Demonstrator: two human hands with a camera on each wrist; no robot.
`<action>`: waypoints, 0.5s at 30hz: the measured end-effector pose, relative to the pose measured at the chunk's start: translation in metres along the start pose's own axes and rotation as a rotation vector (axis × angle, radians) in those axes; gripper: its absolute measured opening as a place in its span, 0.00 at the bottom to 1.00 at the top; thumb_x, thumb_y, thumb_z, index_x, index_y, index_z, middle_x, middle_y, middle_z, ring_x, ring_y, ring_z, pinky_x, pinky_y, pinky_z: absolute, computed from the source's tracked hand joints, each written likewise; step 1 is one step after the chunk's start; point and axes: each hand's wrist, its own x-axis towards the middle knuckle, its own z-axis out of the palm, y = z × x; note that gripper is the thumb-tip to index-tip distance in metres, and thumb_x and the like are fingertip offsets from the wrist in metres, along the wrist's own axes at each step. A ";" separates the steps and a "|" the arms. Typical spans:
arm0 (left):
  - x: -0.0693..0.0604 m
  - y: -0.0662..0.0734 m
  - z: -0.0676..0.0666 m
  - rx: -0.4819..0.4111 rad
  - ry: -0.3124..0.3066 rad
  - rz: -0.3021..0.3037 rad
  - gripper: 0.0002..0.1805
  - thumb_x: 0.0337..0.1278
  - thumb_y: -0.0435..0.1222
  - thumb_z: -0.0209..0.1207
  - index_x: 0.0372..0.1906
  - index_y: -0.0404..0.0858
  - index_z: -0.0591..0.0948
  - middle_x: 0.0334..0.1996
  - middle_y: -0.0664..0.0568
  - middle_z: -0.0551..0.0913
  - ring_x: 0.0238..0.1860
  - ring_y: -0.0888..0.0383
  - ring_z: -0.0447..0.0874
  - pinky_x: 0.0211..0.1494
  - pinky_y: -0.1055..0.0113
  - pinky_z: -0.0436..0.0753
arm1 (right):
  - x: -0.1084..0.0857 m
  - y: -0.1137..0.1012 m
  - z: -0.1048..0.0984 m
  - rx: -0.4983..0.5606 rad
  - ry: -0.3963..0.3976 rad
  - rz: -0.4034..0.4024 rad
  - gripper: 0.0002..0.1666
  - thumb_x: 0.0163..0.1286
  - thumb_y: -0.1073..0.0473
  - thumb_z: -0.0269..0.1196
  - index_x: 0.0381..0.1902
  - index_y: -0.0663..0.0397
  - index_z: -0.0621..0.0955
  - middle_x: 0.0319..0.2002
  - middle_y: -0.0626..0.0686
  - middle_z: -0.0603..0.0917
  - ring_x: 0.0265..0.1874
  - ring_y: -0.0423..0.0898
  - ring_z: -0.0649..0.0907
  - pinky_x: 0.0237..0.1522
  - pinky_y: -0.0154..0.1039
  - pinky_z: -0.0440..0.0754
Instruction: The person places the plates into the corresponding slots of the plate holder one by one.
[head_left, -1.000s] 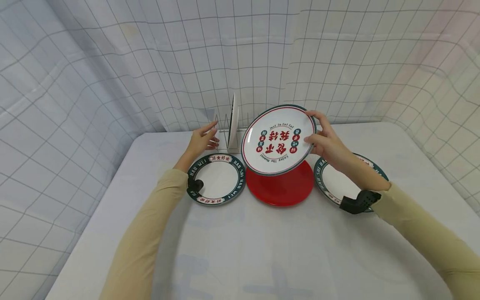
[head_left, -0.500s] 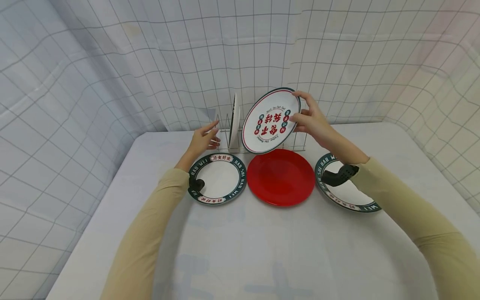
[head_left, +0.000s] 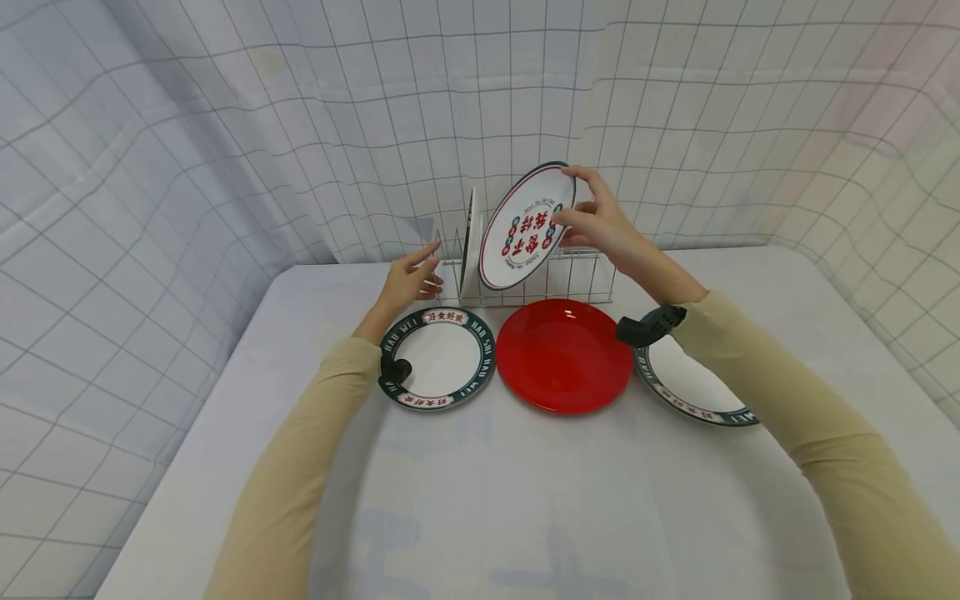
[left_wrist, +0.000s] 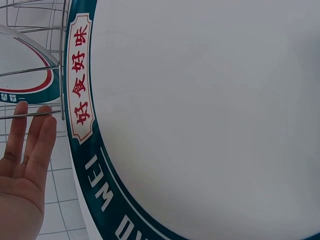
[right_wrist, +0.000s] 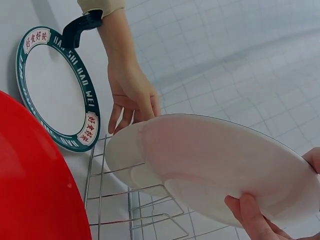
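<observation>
My right hand (head_left: pixel 603 233) pinches the right edge of a white plate (head_left: pixel 517 242) with red lettering and a dark green rim, fingers behind it and thumb on its face. That plate is tilted above a wire dish rack (head_left: pixel 570 279); its pale underside shows in the right wrist view. Just left of it, another white plate (head_left: pixel 470 250) stands nearly edge-on in the rack. My left hand (head_left: pixel 405 283) is at the rack's left end, fingers extended. In the left wrist view its fingertips (left_wrist: pixel 47 125) are close to a rack wire; contact is hard to tell.
In front of the rack lie a green-rimmed white plate (head_left: pixel 438 358), a red plate (head_left: pixel 566 358) and a second green-rimmed plate (head_left: pixel 690 375), partly under my right forearm. A white table (head_left: pixel 480 500) carries them. Grid-patterned cloth (head_left: pixel 525 92) hangs behind.
My right hand has carried the lettered plate up and left, from over the red plate to above the rack, turning it more edge-on. The left hand stays nearly still.
</observation>
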 end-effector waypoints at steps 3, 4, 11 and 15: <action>0.000 0.000 0.000 -0.003 0.000 -0.001 0.26 0.74 0.37 0.45 0.73 0.40 0.61 0.45 0.19 0.77 0.48 0.26 0.77 0.55 0.42 0.79 | 0.004 -0.003 0.003 -0.024 -0.001 0.000 0.40 0.69 0.60 0.58 0.73 0.38 0.54 0.49 0.59 0.74 0.37 0.45 0.83 0.44 0.39 0.86; 0.000 0.000 0.000 -0.006 0.001 -0.001 0.26 0.74 0.37 0.45 0.73 0.40 0.61 0.45 0.19 0.77 0.48 0.26 0.77 0.55 0.42 0.79 | 0.005 -0.005 0.004 -0.037 0.001 0.001 0.40 0.69 0.60 0.58 0.73 0.39 0.54 0.49 0.59 0.74 0.38 0.46 0.83 0.44 0.39 0.86; -0.001 0.001 0.001 0.001 0.002 0.002 0.26 0.74 0.37 0.45 0.73 0.39 0.61 0.45 0.20 0.76 0.48 0.26 0.78 0.55 0.42 0.79 | 0.011 -0.020 0.015 -0.050 0.001 0.030 0.41 0.68 0.61 0.60 0.73 0.41 0.54 0.50 0.60 0.73 0.36 0.48 0.84 0.39 0.38 0.87; -0.002 0.002 0.001 -0.005 0.003 0.004 0.26 0.74 0.36 0.45 0.73 0.39 0.61 0.45 0.19 0.76 0.48 0.26 0.77 0.55 0.42 0.78 | 0.014 -0.027 0.023 -0.047 -0.002 0.031 0.41 0.68 0.62 0.60 0.73 0.41 0.55 0.49 0.61 0.73 0.36 0.51 0.84 0.36 0.37 0.87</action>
